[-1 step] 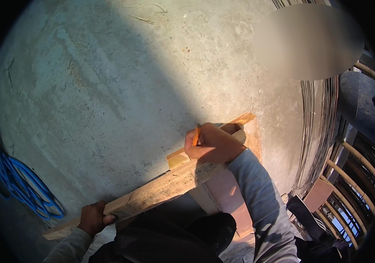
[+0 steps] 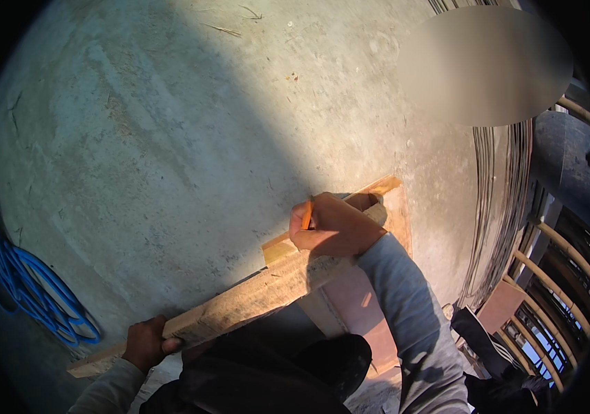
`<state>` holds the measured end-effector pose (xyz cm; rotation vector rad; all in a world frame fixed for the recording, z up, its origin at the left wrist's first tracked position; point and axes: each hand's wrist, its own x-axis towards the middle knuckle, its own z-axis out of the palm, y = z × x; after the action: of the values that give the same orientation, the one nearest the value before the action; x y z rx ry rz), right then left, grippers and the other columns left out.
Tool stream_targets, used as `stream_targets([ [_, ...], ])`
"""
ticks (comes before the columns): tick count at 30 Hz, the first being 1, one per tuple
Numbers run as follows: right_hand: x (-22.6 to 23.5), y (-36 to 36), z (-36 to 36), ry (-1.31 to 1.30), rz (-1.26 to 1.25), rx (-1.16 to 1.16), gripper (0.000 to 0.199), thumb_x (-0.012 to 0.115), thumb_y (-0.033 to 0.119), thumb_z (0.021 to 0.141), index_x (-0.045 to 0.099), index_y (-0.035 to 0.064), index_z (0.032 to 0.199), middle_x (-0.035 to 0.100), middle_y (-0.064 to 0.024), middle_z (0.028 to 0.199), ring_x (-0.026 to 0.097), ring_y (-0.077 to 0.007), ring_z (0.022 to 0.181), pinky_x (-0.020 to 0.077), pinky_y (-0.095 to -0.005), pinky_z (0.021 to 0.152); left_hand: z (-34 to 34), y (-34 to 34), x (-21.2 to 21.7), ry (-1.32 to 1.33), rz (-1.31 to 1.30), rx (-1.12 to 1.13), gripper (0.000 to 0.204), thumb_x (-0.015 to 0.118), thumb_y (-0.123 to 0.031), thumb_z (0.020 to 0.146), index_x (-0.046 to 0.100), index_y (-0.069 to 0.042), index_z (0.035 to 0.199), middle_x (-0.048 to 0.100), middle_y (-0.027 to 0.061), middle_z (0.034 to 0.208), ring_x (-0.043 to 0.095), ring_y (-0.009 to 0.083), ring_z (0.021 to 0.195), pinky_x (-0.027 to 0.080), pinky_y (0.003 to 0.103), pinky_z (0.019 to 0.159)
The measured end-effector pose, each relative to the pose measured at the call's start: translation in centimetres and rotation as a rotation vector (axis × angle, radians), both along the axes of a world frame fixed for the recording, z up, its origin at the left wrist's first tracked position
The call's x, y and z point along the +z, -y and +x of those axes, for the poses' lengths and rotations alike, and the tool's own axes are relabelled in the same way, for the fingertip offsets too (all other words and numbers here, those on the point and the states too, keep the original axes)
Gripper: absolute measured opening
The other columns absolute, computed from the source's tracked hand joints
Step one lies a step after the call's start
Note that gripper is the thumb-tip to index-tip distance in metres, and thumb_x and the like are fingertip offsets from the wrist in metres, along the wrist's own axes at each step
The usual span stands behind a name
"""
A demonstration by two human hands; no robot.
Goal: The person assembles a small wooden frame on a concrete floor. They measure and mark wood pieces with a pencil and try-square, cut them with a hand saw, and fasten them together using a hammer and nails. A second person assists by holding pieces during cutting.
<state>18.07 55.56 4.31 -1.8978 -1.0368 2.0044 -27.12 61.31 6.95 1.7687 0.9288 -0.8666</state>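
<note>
A long wooden plank runs slantwise across the lower middle, from near left to far right. My left hand is closed round its near left part, with the thumb on top. Over the plank's far right part is my right hand, its fingers pinched on an orange pencil. The pencil's tip is hidden by the hand. A shorter wooden piece lies under and beyond the plank, partly covered by my right hand. Beneath both is a reddish-brown board with a small wood chip on it.
A coil of blue hose or cable lies on the concrete floor at the left. To the right are a stack of thin sheets, a dark cylinder and several bamboo poles. My dark shoe or knee is close below the plank.
</note>
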Motion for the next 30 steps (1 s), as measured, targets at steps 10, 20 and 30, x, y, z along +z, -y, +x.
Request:
stream_targets([
  [10, -0.1, 0.7, 0.3, -0.108, 0.077, -0.069, 0.01, 0.063, 0.008, 0.082, 0.069, 0.001, 0.08, 0.067, -0.004, 0.072, 0.06, -0.0095, 0.069, 0.0476, -0.027, 0.062, -0.6, 0.4, -0.4, 0.017, 0.019, 0.01, 0.095, 0.04, -0.095, 0.074, 0.061, -0.003, 0.083, 0.066, 0.0183, 0.071, 0.069, 0.0402, 0.071, 0.053, 0.049, 0.062],
  [20, 4.8, 7.4, -1.0, 0.81, 0.708, 0.028, 0.016, 0.07, 0.012, 0.088, 0.069, 0.0054, 0.102, 0.069, -0.0132, 0.089, 0.067, -0.0297, 0.074, 0.0526, -0.037, 0.064, -0.6, 0.3, 2.0, 0.164, 0.191, -0.222, 0.064, 0.085, -0.061, 0.065, 0.056, -0.006, 0.077, 0.066, 0.0124, 0.066, 0.068, 0.0314, 0.06, 0.051, 0.045, 0.051],
  [30, 9.9, 21.0, 2.5, 1.187, 0.89, -0.712, 0.017, 0.063, 0.013, 0.097, 0.065, 0.0031, 0.11, 0.069, -0.0158, 0.098, 0.069, -0.0261, 0.087, 0.0559, -0.0347, 0.076, 13.9, -2.8, 6.7, 0.599, 0.575, -0.392, 0.072, 0.082, -0.066, 0.065, 0.063, -0.002, 0.09, 0.049, 0.0105, 0.065, 0.05, 0.0276, 0.053, 0.038, 0.04, 0.049],
])
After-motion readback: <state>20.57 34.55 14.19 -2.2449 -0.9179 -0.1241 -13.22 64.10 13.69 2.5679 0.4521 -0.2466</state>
